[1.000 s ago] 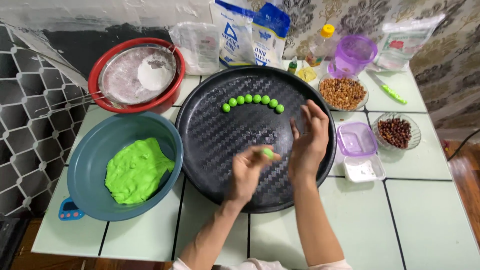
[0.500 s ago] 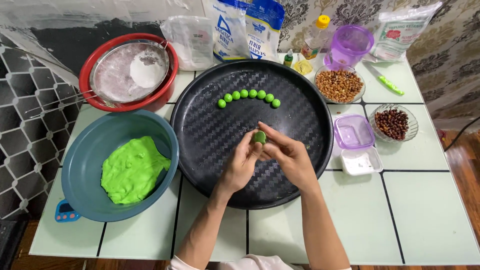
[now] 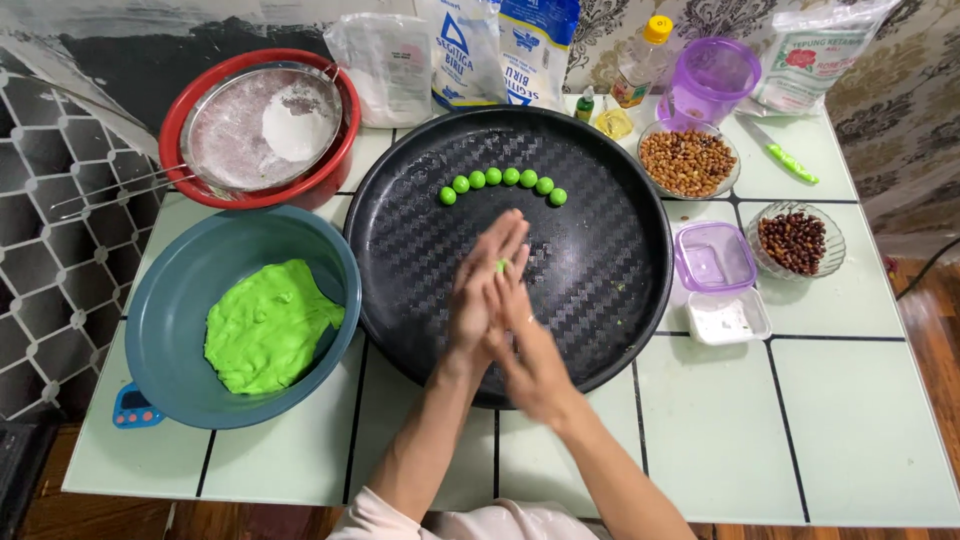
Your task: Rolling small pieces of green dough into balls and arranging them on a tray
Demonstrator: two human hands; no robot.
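Note:
My left hand [image 3: 487, 285] and my right hand [image 3: 528, 355] are pressed palm to palm over the middle of a round black tray [image 3: 640, 180]. A small piece of green dough [image 3: 500, 265] shows between the palms. My right hand is blurred. A curved row of several small green dough balls [image 3: 503, 178] lies on the far part of the tray. To the left stands a blue bowl [image 3: 160, 300] holding a lump of bright green dough [image 3: 265, 325].
A red bowl with a metal sieve of flour [image 3: 260, 125] stands at the back left. At the right are a bowl of peanuts [image 3: 687, 160], a bowl of dark beans [image 3: 795, 240], a purple-lidded box [image 3: 712, 262] and a green-handled knife [image 3: 790, 160]. Flour bags [image 3: 470, 50] line the back.
A second ago my hands were apart over the tray. Then both came together around a green dough piece, and now the palms are flat against each other on it.

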